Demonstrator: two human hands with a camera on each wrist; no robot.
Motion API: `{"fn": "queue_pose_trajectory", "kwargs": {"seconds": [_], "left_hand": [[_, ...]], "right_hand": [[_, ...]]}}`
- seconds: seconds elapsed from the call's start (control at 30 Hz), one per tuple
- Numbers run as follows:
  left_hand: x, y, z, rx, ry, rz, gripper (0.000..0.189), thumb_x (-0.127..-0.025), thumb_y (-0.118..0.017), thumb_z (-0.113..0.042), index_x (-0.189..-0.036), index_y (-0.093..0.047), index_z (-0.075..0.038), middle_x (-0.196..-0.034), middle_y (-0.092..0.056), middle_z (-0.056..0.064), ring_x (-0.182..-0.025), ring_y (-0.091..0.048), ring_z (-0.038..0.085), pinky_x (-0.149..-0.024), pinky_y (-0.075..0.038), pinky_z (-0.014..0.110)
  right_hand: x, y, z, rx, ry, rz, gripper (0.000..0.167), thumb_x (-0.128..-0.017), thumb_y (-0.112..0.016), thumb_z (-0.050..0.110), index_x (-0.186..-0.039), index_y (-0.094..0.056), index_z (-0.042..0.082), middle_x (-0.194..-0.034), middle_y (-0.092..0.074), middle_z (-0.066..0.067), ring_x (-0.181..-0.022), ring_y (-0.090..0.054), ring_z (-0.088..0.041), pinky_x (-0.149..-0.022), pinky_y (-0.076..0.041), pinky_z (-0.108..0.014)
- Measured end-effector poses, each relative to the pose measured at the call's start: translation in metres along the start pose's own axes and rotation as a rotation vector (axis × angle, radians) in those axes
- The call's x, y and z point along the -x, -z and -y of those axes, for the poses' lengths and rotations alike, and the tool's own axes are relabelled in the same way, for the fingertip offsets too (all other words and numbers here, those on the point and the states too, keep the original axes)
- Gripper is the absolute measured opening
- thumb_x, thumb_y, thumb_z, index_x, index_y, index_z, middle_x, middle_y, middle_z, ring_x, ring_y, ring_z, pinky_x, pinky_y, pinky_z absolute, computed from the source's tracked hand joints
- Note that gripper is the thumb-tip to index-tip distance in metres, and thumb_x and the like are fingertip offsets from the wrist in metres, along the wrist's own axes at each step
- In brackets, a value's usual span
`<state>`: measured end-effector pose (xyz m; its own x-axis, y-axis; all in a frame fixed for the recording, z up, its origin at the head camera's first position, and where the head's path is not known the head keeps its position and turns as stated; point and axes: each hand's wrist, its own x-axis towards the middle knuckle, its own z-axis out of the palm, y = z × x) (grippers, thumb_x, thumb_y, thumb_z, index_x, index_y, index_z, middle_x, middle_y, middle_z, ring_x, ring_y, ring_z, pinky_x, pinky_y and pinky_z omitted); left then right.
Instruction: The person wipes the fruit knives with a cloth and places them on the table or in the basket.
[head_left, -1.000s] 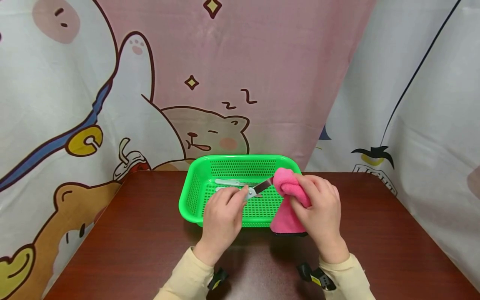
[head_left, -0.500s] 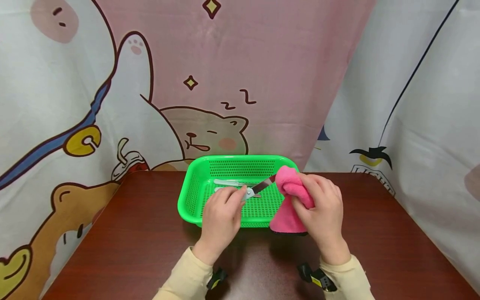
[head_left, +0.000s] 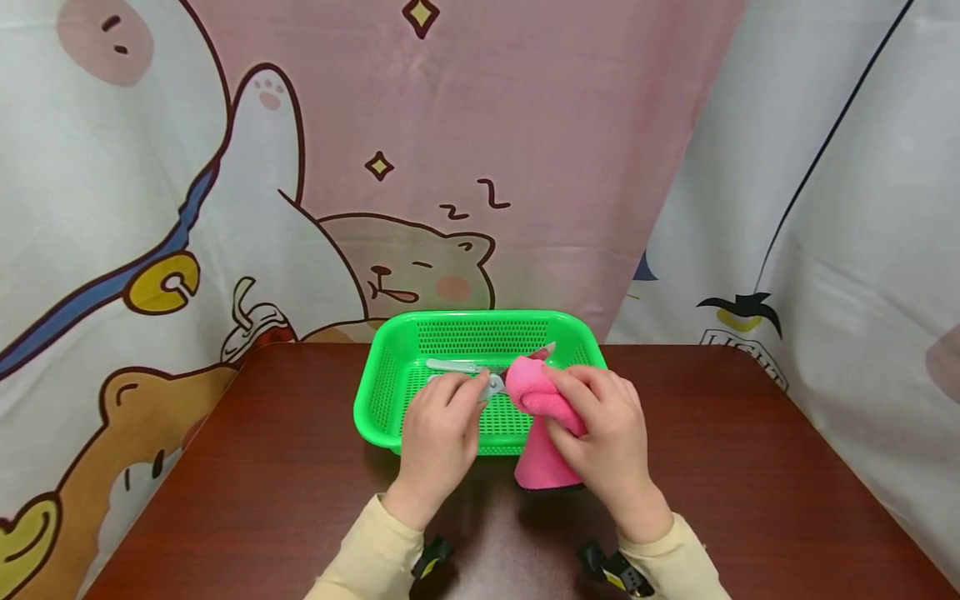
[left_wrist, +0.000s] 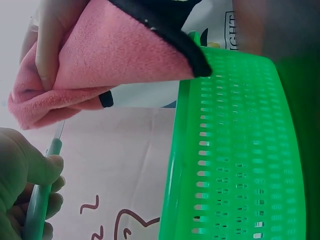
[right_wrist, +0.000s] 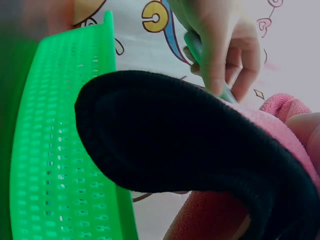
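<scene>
In the head view my left hand (head_left: 438, 429) grips the pale handle of a knife (head_left: 492, 385), which has a round rivet where the blade begins. My right hand (head_left: 606, 429) pinches a bunched pink cloth (head_left: 532, 387) around the blade close to the handle. Past the cloth the blade's tip shows, pointing up and right; the middle of the blade is covered. One corner of the cloth hangs below the right hand. The left wrist view shows the handle (left_wrist: 42, 200) lying along curled fingers. A black piece of the cloth (right_wrist: 150, 130) fills the right wrist view.
A green perforated basket (head_left: 364, 408) stands on the brown table (head_left: 300, 483) beneath and beyond both hands. Inside it lies another pale-handled knife (head_left: 450, 365). A printed curtain (head_left: 570, 167) hangs behind the table.
My right hand and the cloth have slid left and down along the blade towards the handle, uncovering the tip. My left hand stays nearly in place.
</scene>
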<state>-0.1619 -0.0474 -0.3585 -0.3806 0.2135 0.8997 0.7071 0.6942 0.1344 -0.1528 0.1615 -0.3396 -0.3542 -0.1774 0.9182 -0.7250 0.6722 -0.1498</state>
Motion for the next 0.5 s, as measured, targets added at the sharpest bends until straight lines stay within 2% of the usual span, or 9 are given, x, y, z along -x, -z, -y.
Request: {"fn": "queue_pose_trajectory", "kwargs": {"seconds": [0.27, 0.5], "left_hand": [[0.0004, 0.0016, -0.0015, 0.009, 0.010, 0.010, 0.035, -0.080, -0.080, -0.003, -0.114, -0.070, -0.005, -0.092, -0.063, 0.009, -0.081, -0.063, 0.023, -0.065, -0.054, 0.038], [0.0008, 0.0021, -0.0022, 0.018, 0.011, 0.011, 0.037, -0.079, -0.080, -0.003, -0.114, -0.070, -0.005, -0.093, -0.063, 0.008, -0.083, -0.063, 0.024, -0.066, -0.054, 0.038]], "right_hand": [[0.0030, -0.0077, 0.0058, 0.009, 0.024, 0.017, 0.032, -0.095, -0.055, 0.036, -0.110, -0.074, 0.015, -0.093, -0.065, -0.009, -0.085, -0.061, -0.026, -0.068, -0.043, -0.046], [0.0036, -0.0104, 0.0067, 0.016, 0.042, 0.013, 0.031, -0.095, -0.054, 0.032, -0.110, -0.075, 0.015, -0.092, -0.064, -0.008, -0.083, -0.061, -0.026, -0.070, -0.045, -0.047]]}}
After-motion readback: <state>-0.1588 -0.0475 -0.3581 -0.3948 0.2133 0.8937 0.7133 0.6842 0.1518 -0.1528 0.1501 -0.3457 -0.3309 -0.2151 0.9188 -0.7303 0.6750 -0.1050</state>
